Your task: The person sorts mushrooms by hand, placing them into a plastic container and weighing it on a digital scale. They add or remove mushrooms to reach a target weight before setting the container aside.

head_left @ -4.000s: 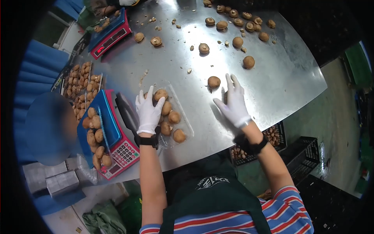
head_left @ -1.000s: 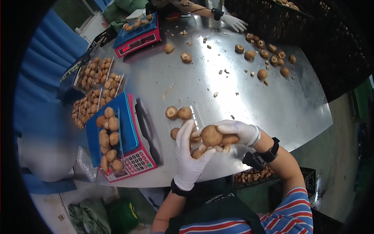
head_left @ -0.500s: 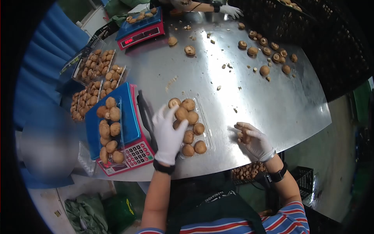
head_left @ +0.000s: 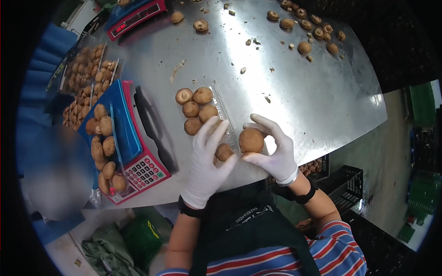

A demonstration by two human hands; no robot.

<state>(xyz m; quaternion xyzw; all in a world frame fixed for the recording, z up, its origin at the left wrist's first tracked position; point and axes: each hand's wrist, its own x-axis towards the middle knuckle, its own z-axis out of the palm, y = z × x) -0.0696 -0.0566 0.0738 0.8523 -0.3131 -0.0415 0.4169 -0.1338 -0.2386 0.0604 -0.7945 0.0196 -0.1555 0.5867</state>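
Observation:
My right hand (head_left: 274, 149), in a white glove, grips a round brown mushroom (head_left: 251, 140) between thumb and fingers, just right of a clear plastic tray (head_left: 223, 108). Over the near part of that tray is my gloved left hand (head_left: 209, 156), its thumb and fingers apart around another mushroom (head_left: 224, 152). It hides several places in the tray. Farther up the tray, more mushrooms (head_left: 202, 95) sit in two rows, mostly caps up; the far left one (head_left: 184, 96) shows a pale stem.
On the left, a pink scale (head_left: 146, 172) with a blue platform carries a filled mushroom tray (head_left: 109, 146). More filled trays (head_left: 87, 69) stand behind it. A second scale (head_left: 138, 18) is at the back. Loose mushrooms (head_left: 304, 48) and scraps lie across the metal table (head_left: 322, 106).
The view has shifted, so the table things appear higher and farther left. My right hand has brought its mushroom closer to the tray and my left hand. My left hand's fingers now reach over the near part.

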